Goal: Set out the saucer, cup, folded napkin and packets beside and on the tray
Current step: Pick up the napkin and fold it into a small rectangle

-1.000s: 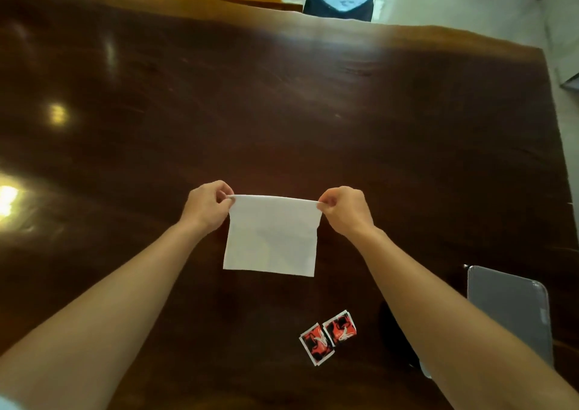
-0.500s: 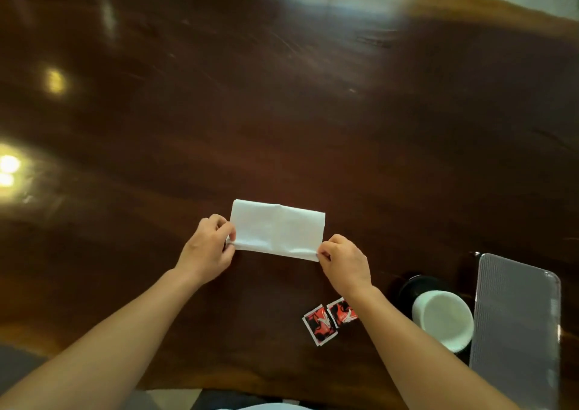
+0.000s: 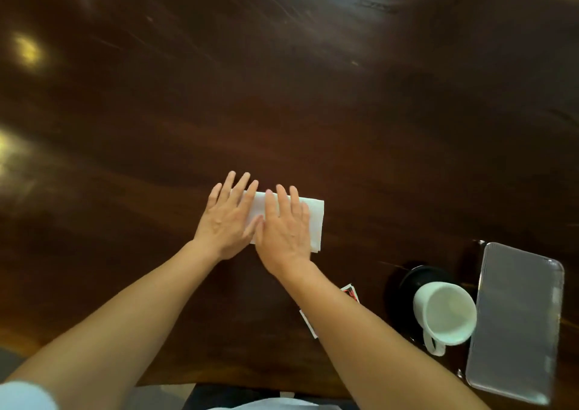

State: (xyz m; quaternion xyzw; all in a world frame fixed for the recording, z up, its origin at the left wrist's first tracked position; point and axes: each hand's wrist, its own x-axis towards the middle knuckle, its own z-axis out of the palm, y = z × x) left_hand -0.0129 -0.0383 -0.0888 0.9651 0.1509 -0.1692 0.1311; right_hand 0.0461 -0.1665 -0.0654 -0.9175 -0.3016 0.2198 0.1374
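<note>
White paper shows between and beside two flat hands: the folded napkin [image 3: 315, 221] lies on the dark wooden worktop [image 3: 282, 80], and both palms press down on it. The left hand [image 3: 228, 218] has its fingers spread and laid flat over the napkin's left end, fingertips reaching just past the far edge onto the wood. The right hand [image 3: 283, 228] lies beside it, thumb touching the left hand's thumb, its fingers straight and close together across the napkin's middle. Neither hand pinches anything; both are opened out and pushed flat. Only the napkin's right end and a strip between the hands can be seen, the layered edges showing at the near right corner.

Under the right forearm, nearer the person, lie the red, black and white packets [image 3: 350, 292], mostly hidden by the arm; one corner peeks out on the arm's right side and a white edge shows on its left side. How many there are cannot be told.

Further right stands a white cup [image 3: 445, 314], its handle pointing toward the person, its mouth facing up. It sits on a black saucer [image 3: 416, 276], whose rim shows behind and left of the cup. Just beside the cup, on its right, rests a grey rectangular tray [image 3: 517, 322] with rounded corners, near the worktop's near edge.
</note>
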